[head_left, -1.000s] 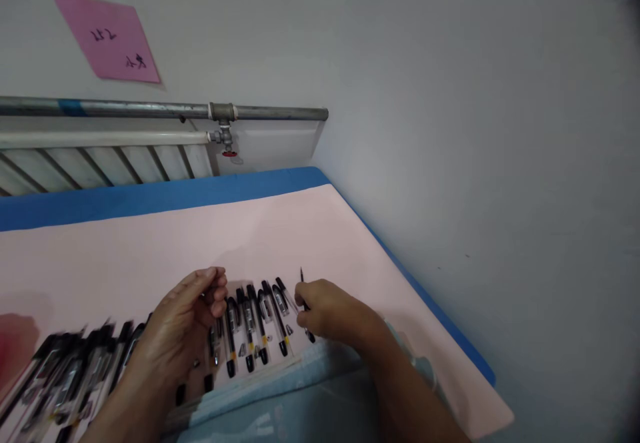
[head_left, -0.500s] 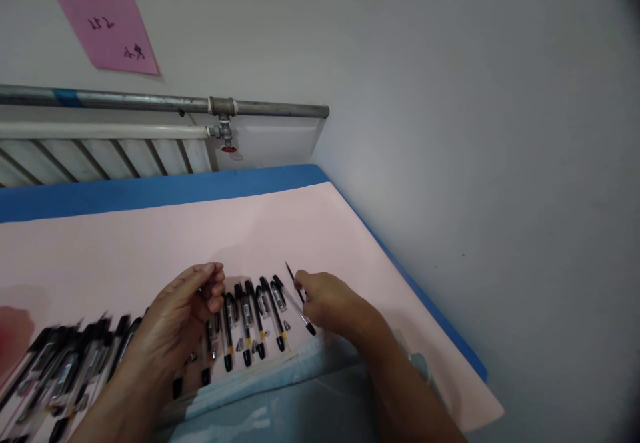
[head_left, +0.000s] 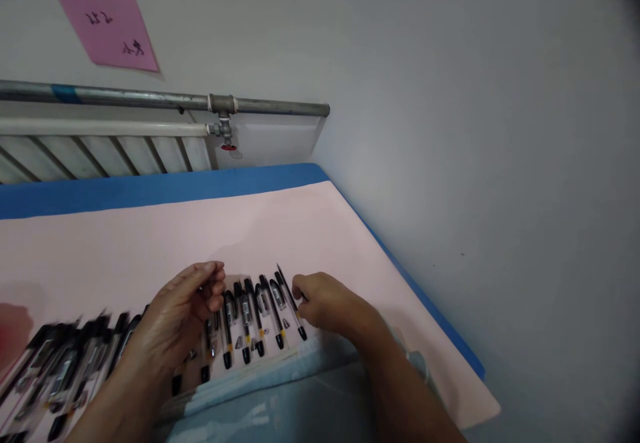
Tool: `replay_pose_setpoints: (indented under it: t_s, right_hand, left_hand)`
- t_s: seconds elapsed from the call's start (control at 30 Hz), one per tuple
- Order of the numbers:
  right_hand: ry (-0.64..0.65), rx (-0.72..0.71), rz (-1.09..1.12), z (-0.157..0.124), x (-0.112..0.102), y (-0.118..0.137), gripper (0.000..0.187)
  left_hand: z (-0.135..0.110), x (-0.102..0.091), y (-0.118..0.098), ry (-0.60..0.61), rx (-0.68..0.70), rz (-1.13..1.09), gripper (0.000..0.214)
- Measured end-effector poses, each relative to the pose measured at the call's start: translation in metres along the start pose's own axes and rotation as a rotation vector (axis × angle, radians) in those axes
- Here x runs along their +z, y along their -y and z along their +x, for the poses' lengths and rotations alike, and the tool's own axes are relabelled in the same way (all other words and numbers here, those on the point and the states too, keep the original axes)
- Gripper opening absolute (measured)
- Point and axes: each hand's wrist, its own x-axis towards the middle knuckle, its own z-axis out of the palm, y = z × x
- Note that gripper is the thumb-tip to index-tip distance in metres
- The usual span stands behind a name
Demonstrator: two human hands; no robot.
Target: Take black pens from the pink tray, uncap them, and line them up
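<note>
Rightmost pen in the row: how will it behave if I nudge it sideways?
The rightmost pen may roll, as its slim barrel looks rounded. It should stay stiff, since it lies straight. It's probably light, judging by its thin, plastic-looking body.

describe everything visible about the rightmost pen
The rightmost pen has a slim, clear, plastic-looking barrel with a black upper end, a yellow band low down and a black lower end. It lies slanted on the pink sheet, top toward the left. A thin, dark, pointed rod overlaps it lengthwise; whether inside or on top is unclear. The right hand is beside it, contact unclear.
</note>
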Motion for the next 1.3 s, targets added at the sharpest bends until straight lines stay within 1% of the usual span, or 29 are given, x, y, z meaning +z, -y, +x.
replay_pose_setpoints:
  t_s: [0.17,0.3,0.47,0.6,0.8,0.97,1.03,1.17,1.3]
  right_hand:
    - [-0.069,0.040,-0.029,0.008,0.004,0.001,0.022]
    - [-0.148,0.015,-0.025,0.019,0.012,-0.001,0.029]
    - [-0.164,0.038,0.003,0.029,0.016,-0.003,0.044]
    - [-0.161,-0.019,-0.020,0.035,0.016,-0.003,0.045]
    - [-0.114,-0.035,-0.086,0.039,0.014,-0.001,0.044]
    - [-0.149,-0.039,-0.083,0.038,0.014,0.000,0.053]
    - [-0.146,-0.021,-0.076,0.036,0.014,0.000,0.049]
    - [-0.124,0.051,-0.084,0.029,0.013,-0.001,0.032]
    - [-0.092,0.052,-0.100,0.021,0.011,0.001,0.024]
  left_hand:
    - [0.000,0.001,0.000,0.001,-0.025,0.000,0.007]
    - [-0.001,0.002,-0.001,0.004,-0.035,-0.005,0.006]
    - [-0.003,0.003,-0.001,-0.013,-0.044,0.008,0.005]
    - [-0.002,0.003,0.000,-0.006,-0.053,0.008,0.004]
    - [-0.001,0.003,0.000,-0.010,-0.065,0.017,0.005]
    - [0.000,0.002,0.001,-0.012,-0.066,0.034,0.005]
    - [0.000,0.002,0.001,-0.009,-0.067,0.035,0.005]
    - [0.001,0.003,0.000,-0.016,-0.064,0.030,0.005]
    - [0.000,0.002,0.000,-0.026,-0.071,0.033,0.007]
